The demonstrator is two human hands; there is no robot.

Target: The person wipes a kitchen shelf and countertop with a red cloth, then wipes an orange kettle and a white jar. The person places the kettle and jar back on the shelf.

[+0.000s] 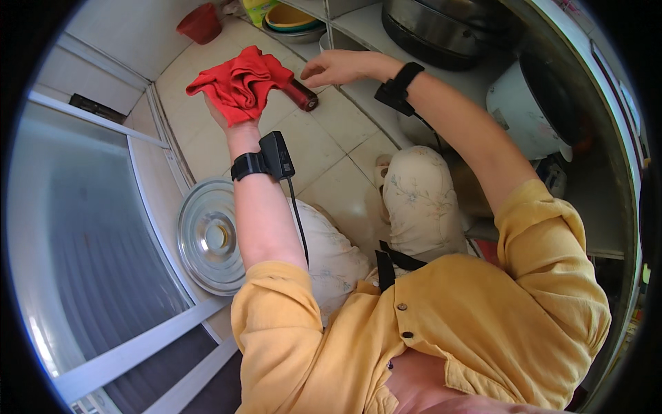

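A crumpled red cloth (243,83) covers most of my left hand (216,111), which is held out at the upper left over the tiled floor. From under the cloth's right edge sticks the end of a dark red bottle (302,97), tilted down to the right. The cloth hides my left fingers, so their grip on the bottle does not show. My right hand (328,67) hangs just right of the cloth and above the bottle's end, its fingers bent and apart with nothing between them.
Shelves at the upper right hold a large steel pot (434,31) and a white pot (525,108). Stacked basins (292,23) and a red bucket (200,24) stand at the top. A round metal lid (209,238) leans by the sliding glass door (103,217) on the left.
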